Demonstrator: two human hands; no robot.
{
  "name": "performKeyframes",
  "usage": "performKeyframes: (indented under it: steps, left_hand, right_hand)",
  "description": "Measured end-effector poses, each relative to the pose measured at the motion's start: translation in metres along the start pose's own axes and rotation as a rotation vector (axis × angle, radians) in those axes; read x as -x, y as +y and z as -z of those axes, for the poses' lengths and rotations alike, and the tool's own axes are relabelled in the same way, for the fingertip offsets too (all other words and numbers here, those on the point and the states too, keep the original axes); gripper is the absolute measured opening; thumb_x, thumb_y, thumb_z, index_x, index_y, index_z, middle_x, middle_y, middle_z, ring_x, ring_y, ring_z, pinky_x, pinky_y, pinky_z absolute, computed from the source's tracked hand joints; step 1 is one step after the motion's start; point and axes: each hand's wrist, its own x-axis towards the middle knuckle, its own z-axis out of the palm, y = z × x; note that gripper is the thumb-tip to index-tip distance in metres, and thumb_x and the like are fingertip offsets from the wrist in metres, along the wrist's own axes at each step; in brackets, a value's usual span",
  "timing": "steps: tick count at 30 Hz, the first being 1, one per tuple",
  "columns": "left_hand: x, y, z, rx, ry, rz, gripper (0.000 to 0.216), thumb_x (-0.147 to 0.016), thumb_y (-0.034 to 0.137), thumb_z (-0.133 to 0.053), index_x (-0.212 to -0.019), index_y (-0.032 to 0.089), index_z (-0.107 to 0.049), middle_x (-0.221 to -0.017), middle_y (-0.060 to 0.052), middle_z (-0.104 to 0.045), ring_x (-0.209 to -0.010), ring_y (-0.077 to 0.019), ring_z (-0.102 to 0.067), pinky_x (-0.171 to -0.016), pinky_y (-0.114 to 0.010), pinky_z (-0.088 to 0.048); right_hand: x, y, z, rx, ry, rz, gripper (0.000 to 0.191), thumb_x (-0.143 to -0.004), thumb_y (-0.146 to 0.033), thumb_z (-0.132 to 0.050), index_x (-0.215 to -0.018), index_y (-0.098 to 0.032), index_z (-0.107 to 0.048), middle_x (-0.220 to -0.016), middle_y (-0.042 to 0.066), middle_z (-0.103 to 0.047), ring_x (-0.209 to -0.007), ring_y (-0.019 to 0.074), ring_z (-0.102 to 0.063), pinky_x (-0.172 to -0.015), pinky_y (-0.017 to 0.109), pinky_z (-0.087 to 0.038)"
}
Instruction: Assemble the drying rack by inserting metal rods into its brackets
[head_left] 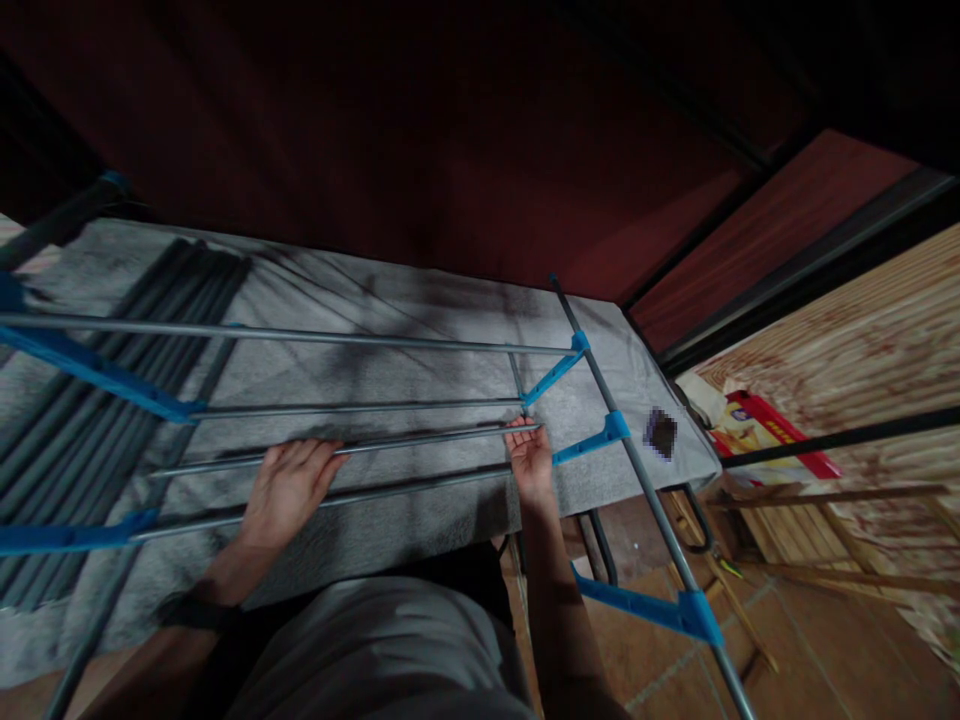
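Observation:
A loose grey metal tube (420, 440) lies level across my two hands, inside a frame of grey tubes and blue plastic brackets. My left hand (291, 490) is closed over the tube from above, left of its middle. My right hand (531, 458), palm up, has its fingers curled at the tube's right end. Just beyond the right fingertips is a blue bracket (553, 372); another blue bracket (592, 440) sits to the right of that hand. A fixed crossbar (420, 487) runs nearer to me, and a further crossbar (360, 409) lies beyond the loose tube.
Several dark grey tubes (112, 420) lie side by side on the grey cloth (450, 300) at left. An upright pole (651, 490) slants down the right side. A dark red curtain (390, 130) hangs behind. A red and yellow package (776, 430) and wooden slats (795, 530) are at right.

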Motion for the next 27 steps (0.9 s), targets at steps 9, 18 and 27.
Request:
performKeyframes:
  steps: [9,18,27]
  left_hand:
    - [0.0006,-0.0024,-0.0029,-0.015,0.012,0.032,0.043,-0.103,0.051,-0.037,-0.110,0.019,-0.065,-0.095,-0.010,-0.073,-0.094,-0.0291,-0.066,-0.085,-0.042,-0.040]
    - [-0.0005,0.0008,-0.0006,-0.004,-0.019,0.044,0.041,-0.103,0.047,-0.035,-0.107,0.021,-0.066,-0.099,-0.009,-0.073,-0.097,-0.0286,-0.065,-0.091,-0.044,-0.039]
    - [-0.0028,0.0017,-0.0009,0.016,-0.048,0.055,0.043,-0.103,0.047,-0.034,-0.108,0.019,-0.067,-0.100,-0.010,-0.073,-0.097,-0.0295,-0.065,-0.088,-0.043,-0.041]
  right_hand:
    - [0.0009,0.0020,-0.0013,0.026,-0.013,0.013,0.025,-0.102,-0.037,-0.050,-0.089,-0.022,-0.067,-0.089,0.001,-0.075,-0.089,0.0137,-0.071,-0.098,0.035,-0.055]
    - [0.0010,0.0007,-0.0012,0.010,0.000,-0.005,0.034,-0.104,-0.038,-0.043,-0.088,-0.022,-0.066,-0.090,0.002,-0.076,-0.089,0.0133,-0.072,-0.095,0.033,-0.056]
    - [0.0000,-0.0001,0.0012,0.024,-0.006,0.007,0.042,-0.100,-0.052,-0.039,-0.084,-0.023,-0.064,-0.088,0.003,-0.076,-0.088,0.0173,-0.072,-0.091,0.039,-0.057]
